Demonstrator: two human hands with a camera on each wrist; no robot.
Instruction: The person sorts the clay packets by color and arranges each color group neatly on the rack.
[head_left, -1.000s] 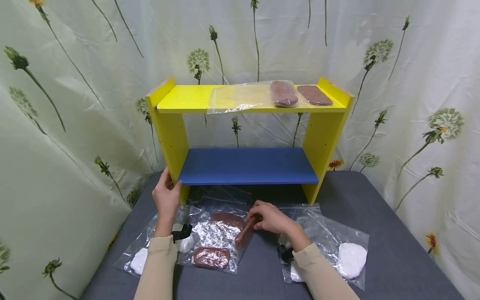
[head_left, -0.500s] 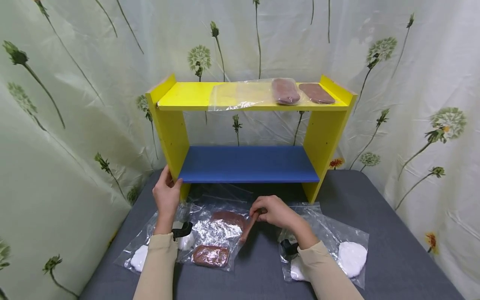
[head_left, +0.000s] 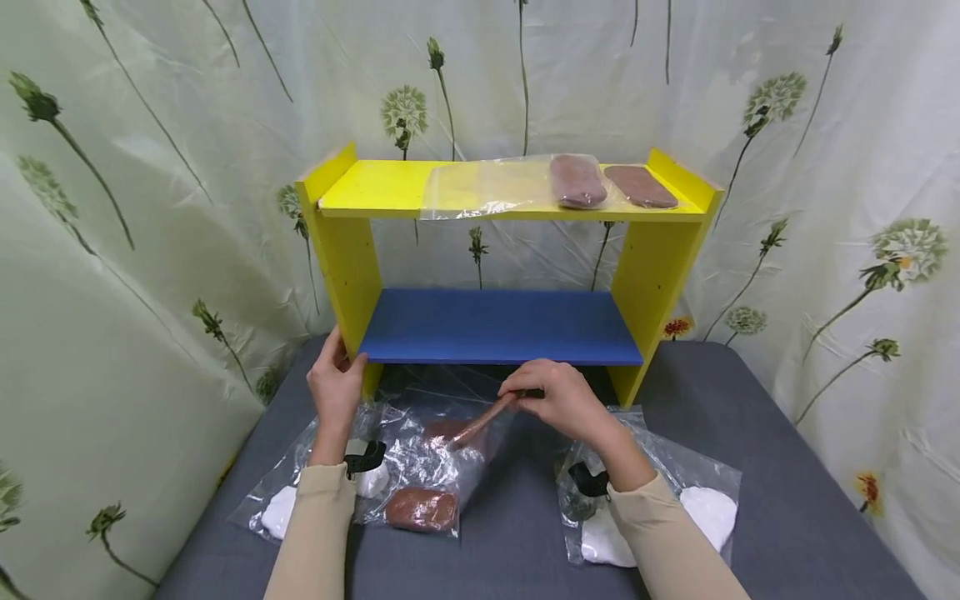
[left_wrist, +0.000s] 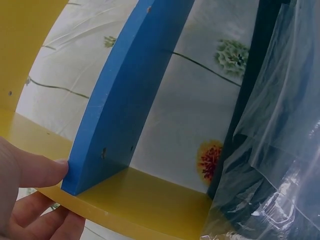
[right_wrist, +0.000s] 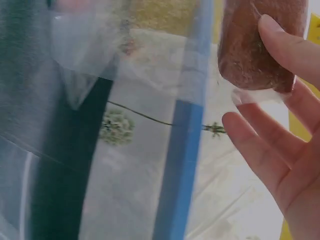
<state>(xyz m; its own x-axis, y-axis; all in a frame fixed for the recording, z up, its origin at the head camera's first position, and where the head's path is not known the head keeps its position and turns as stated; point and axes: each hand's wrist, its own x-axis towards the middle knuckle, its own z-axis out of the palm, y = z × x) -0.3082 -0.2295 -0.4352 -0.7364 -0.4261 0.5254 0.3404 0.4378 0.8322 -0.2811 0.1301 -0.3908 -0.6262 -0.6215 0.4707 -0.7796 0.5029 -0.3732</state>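
Note:
My left hand [head_left: 335, 390] grips the front corner of a yellow shelf unit [head_left: 341, 258]. Its thumb presses the edge of the blue shelf board [left_wrist: 107, 107], and the fingers curl behind the yellow side panel. Between thumb and fingers, my right hand [head_left: 564, 402] pinches a flat brown slab in clear plastic [right_wrist: 256, 47], tilted over the table. Its clear bag trails to the left in the right wrist view. Below it, partly covered, another brown slab [head_left: 447, 428] lies in plastic, with a further brown slab [head_left: 422, 508] nearer the front.
Bags with white lumps lie left [head_left: 279, 512] and right [head_left: 708, 512] on the grey table [head_left: 517, 558]. On the yellow top board [head_left: 375, 185] are two brown slabs, one bagged [head_left: 577, 181] and one beside it [head_left: 641, 186]. A flowered curtain [head_left: 480, 75] hangs behind.
My right hand has lifted the bagged brown slab up from the table toward the blue board, and its lower end has swung left. The left hand keeps its place on the shelf.

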